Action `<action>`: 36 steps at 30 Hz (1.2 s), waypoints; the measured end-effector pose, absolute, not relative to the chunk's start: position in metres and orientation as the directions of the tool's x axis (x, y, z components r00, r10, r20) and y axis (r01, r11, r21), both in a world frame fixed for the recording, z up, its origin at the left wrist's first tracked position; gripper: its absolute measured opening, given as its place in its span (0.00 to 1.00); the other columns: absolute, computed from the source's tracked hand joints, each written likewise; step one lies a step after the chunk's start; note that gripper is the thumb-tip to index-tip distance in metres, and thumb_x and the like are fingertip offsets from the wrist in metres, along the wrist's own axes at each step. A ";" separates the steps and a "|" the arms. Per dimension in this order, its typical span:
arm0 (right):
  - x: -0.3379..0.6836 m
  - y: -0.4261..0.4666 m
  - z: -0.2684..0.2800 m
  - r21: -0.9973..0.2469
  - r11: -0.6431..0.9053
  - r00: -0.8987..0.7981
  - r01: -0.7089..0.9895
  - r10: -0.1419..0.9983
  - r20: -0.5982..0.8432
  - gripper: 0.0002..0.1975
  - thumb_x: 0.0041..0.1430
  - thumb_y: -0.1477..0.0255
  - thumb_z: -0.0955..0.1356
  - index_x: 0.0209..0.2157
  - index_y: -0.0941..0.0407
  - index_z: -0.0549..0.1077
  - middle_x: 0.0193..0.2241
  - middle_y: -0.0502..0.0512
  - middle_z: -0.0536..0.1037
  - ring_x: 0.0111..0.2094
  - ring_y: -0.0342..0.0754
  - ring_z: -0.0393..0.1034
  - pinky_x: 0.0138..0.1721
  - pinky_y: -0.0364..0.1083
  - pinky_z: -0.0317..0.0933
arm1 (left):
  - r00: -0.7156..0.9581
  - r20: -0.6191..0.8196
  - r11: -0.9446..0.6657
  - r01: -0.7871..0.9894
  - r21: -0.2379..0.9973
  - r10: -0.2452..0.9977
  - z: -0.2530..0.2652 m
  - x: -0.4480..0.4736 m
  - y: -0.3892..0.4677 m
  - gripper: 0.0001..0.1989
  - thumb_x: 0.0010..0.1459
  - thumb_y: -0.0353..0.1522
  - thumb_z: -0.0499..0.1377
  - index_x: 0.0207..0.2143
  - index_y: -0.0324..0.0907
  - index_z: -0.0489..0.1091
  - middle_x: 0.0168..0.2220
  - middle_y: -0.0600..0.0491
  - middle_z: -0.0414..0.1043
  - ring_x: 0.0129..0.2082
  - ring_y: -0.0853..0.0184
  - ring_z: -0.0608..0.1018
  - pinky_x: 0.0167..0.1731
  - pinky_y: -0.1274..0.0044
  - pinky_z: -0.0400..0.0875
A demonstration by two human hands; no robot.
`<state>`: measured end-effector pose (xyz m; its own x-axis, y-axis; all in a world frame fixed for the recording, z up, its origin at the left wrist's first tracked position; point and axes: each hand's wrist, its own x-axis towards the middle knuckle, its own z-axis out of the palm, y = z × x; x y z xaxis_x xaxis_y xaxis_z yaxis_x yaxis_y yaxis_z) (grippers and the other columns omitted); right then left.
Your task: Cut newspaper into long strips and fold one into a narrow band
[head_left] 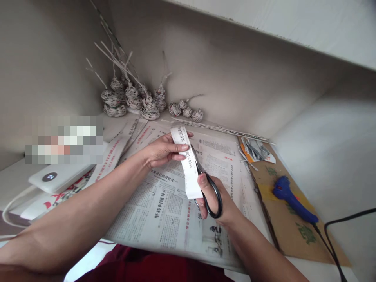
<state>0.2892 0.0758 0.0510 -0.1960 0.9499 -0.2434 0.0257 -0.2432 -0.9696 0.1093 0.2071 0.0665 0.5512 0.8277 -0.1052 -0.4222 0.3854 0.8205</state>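
A strip of newspaper (192, 178) hangs from my left hand (167, 150), pinched between thumb and fingers near its upper part. My right hand (213, 196) has its thumb and fingers in the black handles of a pair of scissors (219, 199). The blades point up and away, along the right edge of the strip, and are partly hidden by it; I cannot tell how far they are apart. Beneath both hands, spread newspaper sheets (141, 219) cover the table.
Several woven paper gourds (149, 109) stand at the back left, beside a cluster of small woven balls (187, 112). Thin paper rods (229, 129) lie behind the newspaper. On the right, a blue glue gun (293, 199) with a cable rests on cardboard (290, 243). A white power bank (61, 174) lies left.
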 end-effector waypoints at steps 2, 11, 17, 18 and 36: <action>0.290 0.075 0.052 -0.967 -0.253 -0.217 0.028 0.943 -0.253 0.31 0.54 0.37 0.67 0.29 0.53 0.66 0.14 0.40 0.63 0.09 0.37 0.56 0.09 0.38 0.53 | 0.531 -0.097 0.373 -0.442 0.816 0.842 0.068 0.104 0.213 0.21 0.50 0.19 0.70 0.47 0.36 0.76 0.34 0.48 0.81 0.30 0.65 0.84 0.16 0.87 0.73; 0.291 0.073 0.050 -0.996 -0.091 -0.320 0.026 0.943 -0.094 0.31 0.66 0.42 0.59 0.25 0.54 0.66 0.13 0.45 0.66 0.13 0.39 0.61 0.15 0.40 0.54 | 0.486 -0.080 0.342 -0.478 0.809 0.870 0.067 0.104 0.214 0.24 0.51 0.15 0.66 0.51 0.36 0.74 0.28 0.54 0.79 0.28 0.67 0.84 0.26 0.82 0.81; 0.292 0.077 0.043 -0.999 -0.042 -0.293 0.016 0.955 -0.045 0.34 0.66 0.40 0.57 0.27 0.55 0.70 0.22 0.51 0.75 0.20 0.42 0.68 0.20 0.42 0.54 | 0.554 -0.097 0.387 -0.435 0.813 0.827 0.065 0.121 0.195 0.32 0.50 0.17 0.69 0.58 0.38 0.71 0.29 0.53 0.79 0.28 0.66 0.84 0.26 0.80 0.82; 0.292 0.077 0.043 -0.999 -0.041 -0.282 0.011 0.959 -0.042 0.35 0.65 0.39 0.57 0.28 0.56 0.70 0.22 0.51 0.75 0.20 0.41 0.67 0.20 0.42 0.54 | 0.554 -0.099 0.388 -0.434 0.813 0.827 0.064 0.123 0.194 0.33 0.50 0.17 0.69 0.58 0.39 0.71 0.29 0.54 0.79 0.28 0.66 0.83 0.26 0.80 0.82; 0.293 0.075 0.047 -0.992 -0.123 -0.207 0.014 0.970 -0.123 0.29 0.61 0.40 0.64 0.26 0.53 0.66 0.15 0.47 0.66 0.15 0.42 0.60 0.15 0.43 0.52 | 0.531 -0.048 0.354 -0.492 0.795 0.846 0.067 0.111 0.203 0.33 0.52 0.22 0.70 0.60 0.41 0.69 0.35 0.50 0.81 0.29 0.65 0.83 0.15 0.87 0.72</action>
<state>0.2930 0.0755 0.0472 -0.2075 0.9704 -0.1232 0.0135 -0.1231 -0.9923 0.1112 0.2033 0.0669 0.5310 0.8460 -0.0485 -0.4917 0.3542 0.7955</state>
